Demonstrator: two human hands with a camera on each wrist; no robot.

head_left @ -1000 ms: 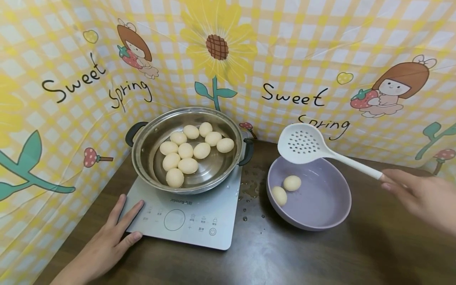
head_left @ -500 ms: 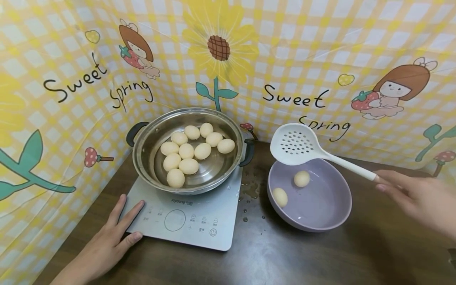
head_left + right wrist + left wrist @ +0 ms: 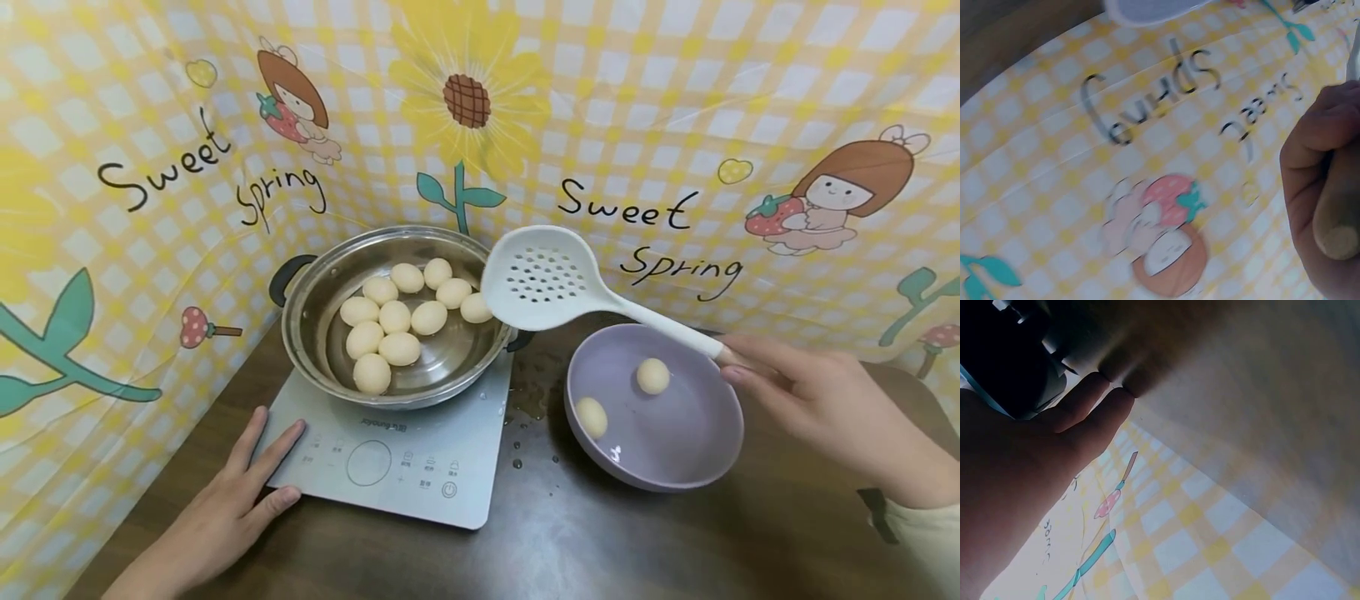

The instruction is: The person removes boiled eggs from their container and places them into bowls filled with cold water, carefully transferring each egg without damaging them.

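My right hand [image 3: 817, 408] grips the handle of a white slotted skimmer [image 3: 547, 279], whose head holds nothing and hangs over the right rim of the steel pot [image 3: 450, 379]. In the right wrist view the fingers [image 3: 1319, 134] curl round the wooden handle end [image 3: 1340, 215]. Several pale eggs [image 3: 400, 349] lie in the pot. Two more eggs [image 3: 653, 377] lie apart in a purple bowl [image 3: 660, 483] right of the pot. My left hand [image 3: 217, 508] rests with fingers spread on the left front corner of the induction cooktop [image 3: 420, 500] beneath the pot.
The pot has black side handles [image 3: 285, 279], the right one partly behind the skimmer. Water drops [image 3: 525, 408] lie on the dark wooden table [image 3: 555, 550] between cooktop and bowl. A yellow checked cloth [image 3: 637, 100] hangs close behind and at the left.
My right hand has carried the skimmer leftward, from above the bowl to the pot's right rim. One egg in the bowl has rolled to the right. The left hand stays put.
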